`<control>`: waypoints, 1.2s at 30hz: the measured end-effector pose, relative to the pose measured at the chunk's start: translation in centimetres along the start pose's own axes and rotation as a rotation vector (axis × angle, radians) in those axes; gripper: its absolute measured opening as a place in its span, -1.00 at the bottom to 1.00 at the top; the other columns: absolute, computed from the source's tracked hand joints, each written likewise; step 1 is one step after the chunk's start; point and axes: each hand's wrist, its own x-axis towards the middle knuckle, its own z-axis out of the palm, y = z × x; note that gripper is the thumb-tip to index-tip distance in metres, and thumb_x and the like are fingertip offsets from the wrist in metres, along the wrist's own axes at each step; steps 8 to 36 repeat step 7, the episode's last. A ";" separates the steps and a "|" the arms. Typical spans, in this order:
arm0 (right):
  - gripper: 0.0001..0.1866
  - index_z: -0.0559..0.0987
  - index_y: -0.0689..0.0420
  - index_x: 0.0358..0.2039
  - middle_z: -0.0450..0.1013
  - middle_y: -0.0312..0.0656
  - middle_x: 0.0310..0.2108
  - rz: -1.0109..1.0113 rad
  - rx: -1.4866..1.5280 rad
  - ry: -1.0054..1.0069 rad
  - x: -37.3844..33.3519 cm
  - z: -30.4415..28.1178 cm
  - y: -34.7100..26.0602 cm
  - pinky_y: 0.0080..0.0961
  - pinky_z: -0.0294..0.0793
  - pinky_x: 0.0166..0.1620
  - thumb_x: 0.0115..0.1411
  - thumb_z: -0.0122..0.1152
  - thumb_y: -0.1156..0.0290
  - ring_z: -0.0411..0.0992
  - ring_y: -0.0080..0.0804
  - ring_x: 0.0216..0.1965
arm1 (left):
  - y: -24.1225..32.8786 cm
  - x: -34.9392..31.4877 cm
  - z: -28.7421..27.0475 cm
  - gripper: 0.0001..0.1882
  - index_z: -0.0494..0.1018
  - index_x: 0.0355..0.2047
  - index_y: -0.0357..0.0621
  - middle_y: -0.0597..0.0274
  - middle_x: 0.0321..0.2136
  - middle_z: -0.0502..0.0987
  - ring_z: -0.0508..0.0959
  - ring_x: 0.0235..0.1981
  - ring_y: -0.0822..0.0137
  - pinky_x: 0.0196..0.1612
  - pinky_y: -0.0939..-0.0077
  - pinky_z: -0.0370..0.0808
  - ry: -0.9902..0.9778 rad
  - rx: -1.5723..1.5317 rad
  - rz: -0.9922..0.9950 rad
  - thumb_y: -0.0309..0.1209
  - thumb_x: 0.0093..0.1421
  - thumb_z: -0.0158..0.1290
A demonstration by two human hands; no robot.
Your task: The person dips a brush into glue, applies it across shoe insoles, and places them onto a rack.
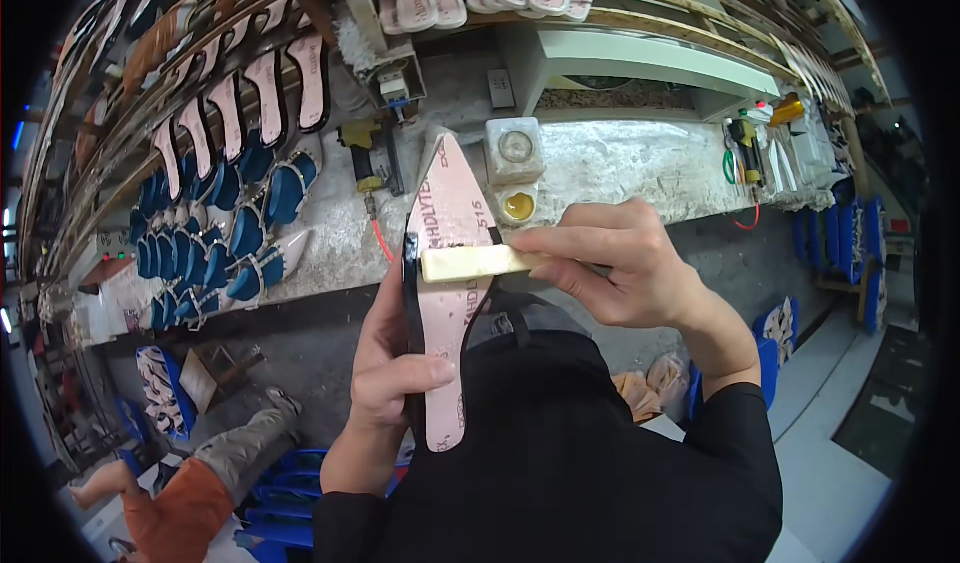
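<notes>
My left hand (pixel 388 368) is closed round the side of a pointed pink insole (pixel 447 328) with black edging, its thumb lying on the printed face. The insole is held up with its point toward the bench. Between the thumb and fingers of my right hand (pixel 625 263) is a pale yellow block (pixel 465 263), lying across the insole's wide part. Whether the block presses on the surface or hovers just over it, I cannot tell. Beyond my right fingers stands a small cup (pixel 519 205) of yellow liquid, beside a whitish square container (pixel 513 150) with a round opening.
Blue strapped shoes (pixel 220 228) crowd the bench's left side. A yellow-black air tool (pixel 362 155) with a red hose lies near the insole's tip; another tool (pixel 745 148) is at the right. Racks hold more insoles (pixel 265 93). A person in orange (pixel 185 503) is at lower left.
</notes>
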 end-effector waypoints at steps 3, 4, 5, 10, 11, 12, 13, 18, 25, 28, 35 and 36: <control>-0.65 0.72 0.12 -0.07 0.50 -0.17 -0.58 -0.018 -0.021 -0.066 0.7 -0.2 -0.2 -0.42 0.37 -0.54 0.08 0.43 0.61 0.46 -0.32 -0.61 | -0.1 -0.1 -0.3 0.10 0.15 0.41 -0.34 -0.24 0.25 0.39 0.43 0.26 -0.18 0.36 -0.07 0.32 0.045 -0.067 0.051 -0.47 -0.29 0.11; -0.65 0.73 0.11 -0.07 0.51 -0.17 -0.57 -0.024 -0.020 -0.078 0.9 -0.1 -0.3 -0.43 0.37 -0.54 0.09 0.43 0.60 0.46 -0.33 -0.61 | -0.2 -0.2 -0.6 0.10 0.12 0.43 -0.32 -0.24 0.28 0.37 0.40 0.28 -0.19 0.39 -0.09 0.28 0.030 -0.138 0.062 -0.47 -0.26 0.10; -0.65 0.73 0.11 -0.07 0.51 -0.17 -0.57 -0.028 -0.020 -0.086 1.1 -0.1 -0.3 -0.43 0.37 -0.54 0.09 0.43 0.60 0.46 -0.33 -0.61 | -0.1 -0.2 -0.6 0.10 0.12 0.43 -0.32 -0.24 0.28 0.37 0.40 0.28 -0.19 0.39 -0.09 0.28 0.034 -0.143 0.067 -0.47 -0.26 0.10; -0.64 0.73 0.07 -0.06 0.51 -0.17 -0.57 -0.042 -0.053 -0.116 1.5 -0.1 -0.4 -0.43 0.38 -0.53 0.09 0.45 0.59 0.48 -0.34 -0.60 | 0.4 -0.1 -0.3 0.07 -0.01 0.49 -0.26 -0.23 0.36 0.26 0.28 0.37 -0.20 0.48 -0.14 0.08 0.088 -0.360 -0.005 -0.42 -0.10 0.09; -0.64 0.73 0.07 -0.06 0.51 -0.17 -0.57 -0.042 -0.053 -0.116 1.5 -0.1 -0.4 -0.43 0.38 -0.53 0.09 0.45 0.59 0.48 -0.34 -0.60 | 0.4 -0.1 -0.3 0.07 -0.01 0.49 -0.26 -0.23 0.36 0.26 0.28 0.37 -0.20 0.48 -0.14 0.08 0.088 -0.360 -0.005 -0.42 -0.10 0.09; -0.64 0.73 0.07 -0.06 0.51 -0.17 -0.57 -0.042 -0.053 -0.116 1.5 -0.1 -0.4 -0.43 0.38 -0.53 0.09 0.45 0.59 0.48 -0.34 -0.60 | 0.4 -0.1 -0.3 0.07 -0.01 0.49 -0.26 -0.23 0.36 0.26 0.28 0.37 -0.20 0.48 -0.14 0.08 0.088 -0.360 -0.005 -0.42 -0.10 0.09; -0.64 0.73 0.07 -0.06 0.51 -0.17 -0.57 -0.042 -0.053 -0.116 1.5 -0.1 -0.4 -0.43 0.38 -0.53 0.09 0.45 0.59 0.48 -0.34 -0.60 | 0.4 -0.1 -0.3 0.07 -0.01 0.49 -0.26 -0.23 0.36 0.26 0.28 0.37 -0.20 0.48 -0.14 0.08 0.088 -0.360 -0.005 -0.42 -0.10 0.09; -0.64 0.73 0.07 -0.06 0.51 -0.17 -0.57 -0.042 -0.053 -0.116 1.5 -0.1 -0.4 -0.43 0.38 -0.53 0.09 0.45 0.59 0.48 -0.34 -0.60 | 0.4 -0.1 -0.3 0.07 -0.01 0.49 -0.26 -0.23 0.36 0.26 0.28 0.37 -0.20 0.48 -0.14 0.08 0.088 -0.360 -0.005 -0.42 -0.10 0.09; -0.64 0.73 0.07 -0.06 0.51 -0.17 -0.57 -0.042 -0.053 -0.116 1.5 -0.1 -0.4 -0.43 0.38 -0.53 0.09 0.45 0.59 0.48 -0.34 -0.60 | 0.4 -0.1 -0.3 0.07 -0.01 0.49 -0.26 -0.23 0.36 0.26 0.28 0.37 -0.20 0.48 -0.14 0.08 0.088 -0.360 -0.005 -0.42 -0.10 0.09; -0.64 0.73 0.07 -0.06 0.51 -0.17 -0.57 -0.042 -0.053 -0.116 1.5 -0.1 -0.4 -0.43 0.38 -0.53 0.09 0.45 0.59 0.48 -0.34 -0.60 | 0.4 -0.1 -0.3 0.07 -0.01 0.49 -0.26 -0.23 0.36 0.26 0.28 0.37 -0.20 0.48 -0.14 0.08 0.088 -0.360 -0.005 -0.42 -0.10 0.09; -0.64 0.73 0.07 -0.06 0.51 -0.17 -0.57 -0.042 -0.053 -0.116 1.5 -0.1 -0.4 -0.43 0.38 -0.53 0.09 0.45 0.59 0.48 -0.34 -0.60 | 0.4 -0.1 -0.3 0.07 -0.01 0.49 -0.26 -0.23 0.36 0.26 0.28 0.37 -0.20 0.48 -0.14 0.08 0.088 -0.360 -0.005 -0.42 -0.10 0.09; -0.64 0.73 0.07 -0.06 0.51 -0.17 -0.57 -0.042 -0.053 -0.116 1.5 -0.1 -0.4 -0.43 0.38 -0.53 0.09 0.45 0.59 0.48 -0.34 -0.60 | 0.4 -0.1 -0.3 0.07 -0.01 0.49 -0.26 -0.23 0.36 0.26 0.28 0.37 -0.20 0.48 -0.14 0.08 0.088 -0.360 -0.005 -0.42 -0.10 0.09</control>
